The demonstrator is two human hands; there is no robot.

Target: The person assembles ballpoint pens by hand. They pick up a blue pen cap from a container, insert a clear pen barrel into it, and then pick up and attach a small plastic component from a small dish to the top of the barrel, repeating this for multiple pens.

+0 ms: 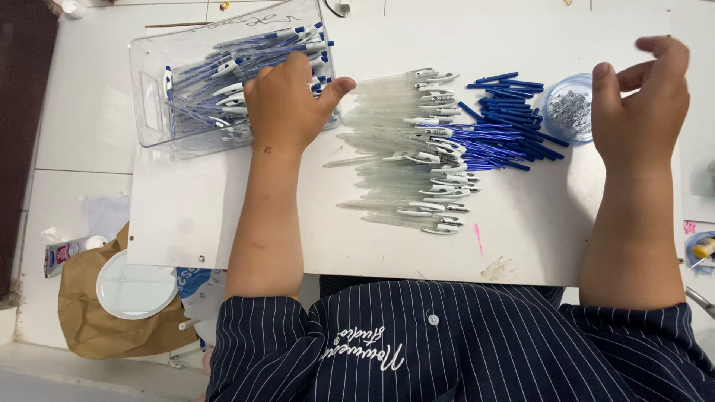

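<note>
On the floor at lower left lies a crumpled brown paper bag (112, 327) with a round white lid (134, 286) resting on it. Just beside it, towards the left edge, is a small packet (61, 253) with red and blue print, too small to make out further. At the right edge a small blue-rimmed tub (700, 247) is cut off by the frame.

A white board serves as the tabletop (223, 223). At its upper left stands a clear plastic bin (153, 97) with a handle slot in its near wall, filled with assembled pens (216, 74): clear barrels, blue ends and white clips, lying mostly lengthwise. The left hand (287, 100) rests palm down on these pens inside the bin, fingers spread loosely and thumb out over the bin's right wall; whether it grips a pen beneath cannot be told.

In the middle of the tabletop lies a fanned heap of clear empty pen barrels (402, 149) with white clips pointing right. Touching it on the right is a pile of blue ink refills (506, 134). Just beside those sits a round blue-tinted dish (570, 108) of tiny metal springs, its right rim hidden by the right hand (640, 100). That hand hovers at the dish, fingers curled loosely and open, holding nothing visible.
</note>
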